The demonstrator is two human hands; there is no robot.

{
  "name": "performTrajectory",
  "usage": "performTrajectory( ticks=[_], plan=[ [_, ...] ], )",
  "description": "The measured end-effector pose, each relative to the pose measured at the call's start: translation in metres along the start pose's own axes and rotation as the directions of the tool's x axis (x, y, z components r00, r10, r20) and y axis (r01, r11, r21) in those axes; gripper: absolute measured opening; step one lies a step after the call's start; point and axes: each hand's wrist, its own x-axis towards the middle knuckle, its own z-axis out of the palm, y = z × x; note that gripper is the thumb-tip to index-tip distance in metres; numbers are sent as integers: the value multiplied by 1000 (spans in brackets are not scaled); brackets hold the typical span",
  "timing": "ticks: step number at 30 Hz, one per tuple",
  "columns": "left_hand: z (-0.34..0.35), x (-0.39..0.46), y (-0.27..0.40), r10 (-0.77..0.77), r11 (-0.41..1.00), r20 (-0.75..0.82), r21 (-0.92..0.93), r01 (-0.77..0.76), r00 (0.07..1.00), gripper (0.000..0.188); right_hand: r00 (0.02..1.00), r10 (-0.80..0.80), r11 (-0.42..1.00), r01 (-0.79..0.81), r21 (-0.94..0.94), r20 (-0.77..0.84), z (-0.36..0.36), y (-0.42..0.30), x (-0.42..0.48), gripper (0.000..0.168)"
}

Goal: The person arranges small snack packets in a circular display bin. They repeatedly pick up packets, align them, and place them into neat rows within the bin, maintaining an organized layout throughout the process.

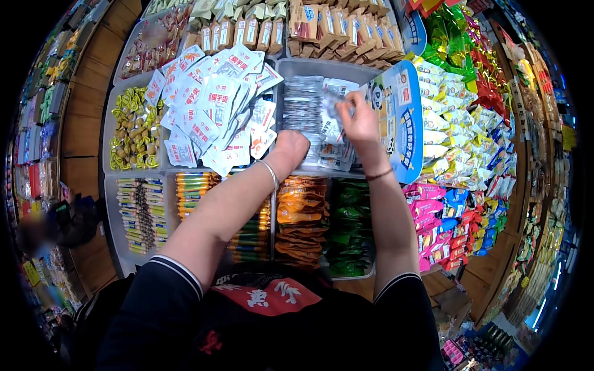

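Observation:
Over a grey plastic bin (338, 67) in the middle, my left hand (293, 147) reaches to the near end of a tight row of silvery snack sachets (302, 104) packed on edge. Its fingers curl down out of sight, so any grip is hidden. My right hand (361, 119) is above the same bin, right of the row, fingers bent together beside loose white sachets (332, 129). Blur at its fingertips hides whether a sachet is between them. A large heap of white printed sachets (209, 102) lies left of my hands, spilling over the neighbouring compartment.
A blue printed display card (408, 125) stands at the bin's right edge. Yellow-wrapped sweets (134, 130), orange packets (299, 208) and dark green packets (350, 227) fill nearby compartments. Brown packs (343, 32) lie beyond. A person (60, 227) is at the far left, near shelves.

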Motion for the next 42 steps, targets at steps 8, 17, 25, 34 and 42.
performTrajectory(
  ticks=[8,17,25,34,42],
  plan=[
    [-1,0,1,37,999,-19,-28,-38,999,15,793,-35,981,142,-129,608,-22,-2,-45,22],
    [13,6,0,7,996,-46,-86,-11,999,16,789,-105,891,345,-295,606,-14,2,-45,11],
    [11,4,-3,-18,977,10,-211,20,1000,17,604,-70,912,361,-195,794,41,23,-51,31],
    [-3,5,-17,66,936,41,-348,-47,997,21,465,227,967,-209,-143,856,44,39,-50,30],
    [-47,-4,-20,275,854,370,-517,-49,887,31,451,226,893,-450,1,863,37,42,-58,20]
  ],
)
